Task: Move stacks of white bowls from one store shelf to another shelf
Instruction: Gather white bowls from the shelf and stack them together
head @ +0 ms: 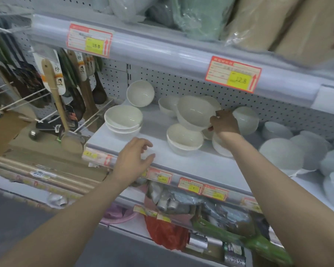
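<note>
Midway along the shelf (201, 164), the right hand (225, 122) pinches a tilted bowl stack (195, 112) by its rim; the empty left hand (135, 157), loose at the front edge, would best cup underneath.

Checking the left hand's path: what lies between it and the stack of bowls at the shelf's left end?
Nothing; in the head view only bare white shelf separates the left hand from that stack of bowls.
</note>
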The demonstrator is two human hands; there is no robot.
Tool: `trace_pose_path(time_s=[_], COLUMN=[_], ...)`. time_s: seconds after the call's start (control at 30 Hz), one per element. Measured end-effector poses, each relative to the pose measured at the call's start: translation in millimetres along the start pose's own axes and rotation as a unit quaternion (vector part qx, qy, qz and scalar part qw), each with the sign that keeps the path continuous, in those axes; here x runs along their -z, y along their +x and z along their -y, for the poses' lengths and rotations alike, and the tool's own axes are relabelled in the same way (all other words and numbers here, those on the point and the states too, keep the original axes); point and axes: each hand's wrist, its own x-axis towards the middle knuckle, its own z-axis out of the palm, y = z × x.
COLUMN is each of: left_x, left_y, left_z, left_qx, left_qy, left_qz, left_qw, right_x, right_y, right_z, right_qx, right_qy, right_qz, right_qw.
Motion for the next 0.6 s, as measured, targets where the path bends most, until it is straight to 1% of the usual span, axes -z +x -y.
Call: trace_pose_path(time_s=[0.1,0.17,0.23,0.33,0.4,0.53,0.6], left_x=[-30,-46,-57,-71,-77,-80,-80], left_y=[8,14,18,22,24,29,31], left_z=[-25,-39,-49,-61,-66,-70,-70], left_qx=[0.075,0.104,0.11,0.121,0.137,0.176,0.18], left_qy=[-0.014,-0.003,-0.012,-0.071,-0.104,-0.12,-0.12], left_qz=[0.07,0.084,0.074,0.04,0.033,0.033,0.037], left_qw=[0.995,0.991,0.991,0.989,0.985,0.976,0.976], right_x=[12,16,16,12,9,4,0], right_y=[-2,-4,-6,-3,0,5,6], right_z=[-12,-21,-30,-42,-46,-49,-47], right_qx=[0.019,0.048,0.061,0.065,0.061,0.056,0.052], right_qy=[-0.052,-0.063,-0.033,0.001,0.01,-0.005,-0.018], right_qz=[0.035,0.069,0.095,0.105,0.108,0.124,0.131], right_qw=[0.998,0.994,0.993,0.992,0.992,0.991,0.99])
